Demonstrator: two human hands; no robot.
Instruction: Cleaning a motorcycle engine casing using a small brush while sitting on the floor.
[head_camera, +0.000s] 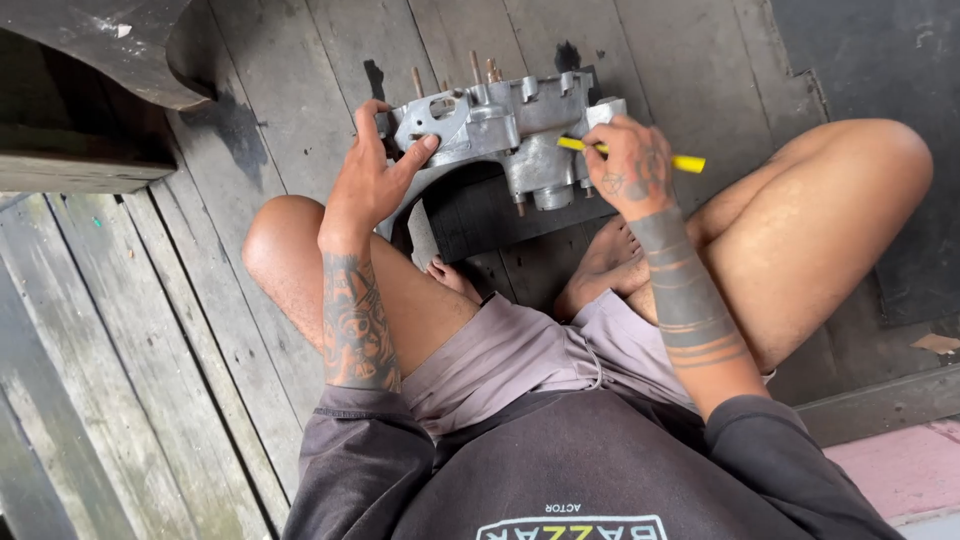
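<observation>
Looking straight down here: closest to the camera is a dark sweatshirt with pushed-up sleeves, then light grey shorts and crossed bare legs, the person sitting on a weathered grey plank floor. Both forearms are tattooed.

Just past the feet, at about 12 o'clock from the lap, sits a grey cast-metal engine casing, resting on a dark board with a few studs sticking up along its far edge.

The left hand is at roughly 11 o'clock, fingers spread and wrapped over the casing's left end, thumb pressed against the front face, so it's gripping the part.

The right hand is at around 1 o'clock, curled closed around a yellow-handled tool, the handle poking out both sides of the fist. The hand sits right against the casing's right end; can't tell where the tool's tip touches, it's hidden.

Further out, at 10 o'clock, there's a dark curved metal piece, and a pink slab at 4 o'clock.
</observation>
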